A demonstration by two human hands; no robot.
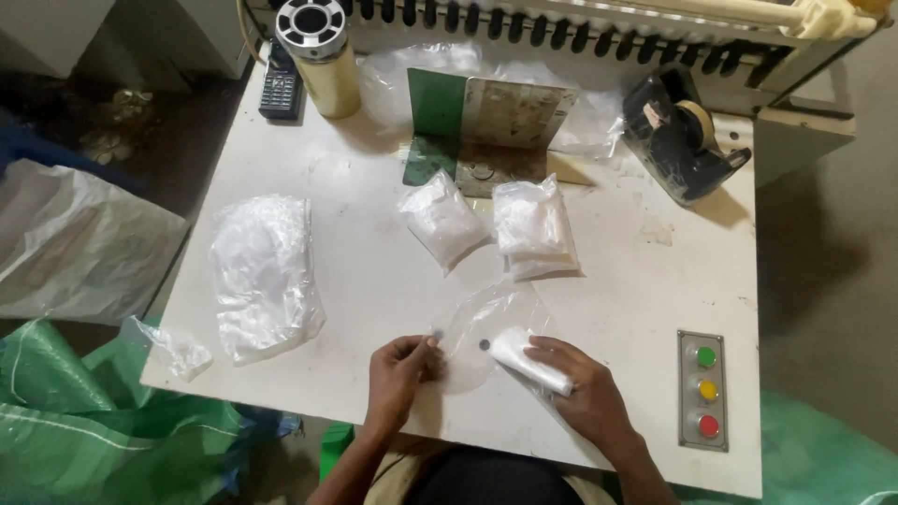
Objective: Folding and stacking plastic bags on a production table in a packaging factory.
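From the head camera, two hands work at the near edge of a white desk (374,281). The left hand (398,369) pinches the edge of one clear plastic bag (482,327) that lies flat at the desk's front edge, fingers pressed together on the film. The right hand (580,388) has its fingers curled round one small white roll (528,360), which rests at the mouth of that bag; whether the roll is already partly inside, I cannot tell.

Just beyond the bag lie two filled white packets (444,220), side by side and nearly touching. To the left sits one larger bundle of crumpled clear bags (267,271), and one small scrap of clear plastic (178,351) hangs at the left corner.

At the back stand one metal angle bracket (496,131), one cream cylinder (323,56), one dark handset (281,89) and one black tape dispenser (678,136). On the right, one panel carries three buttons (706,388): green, yellow, red.
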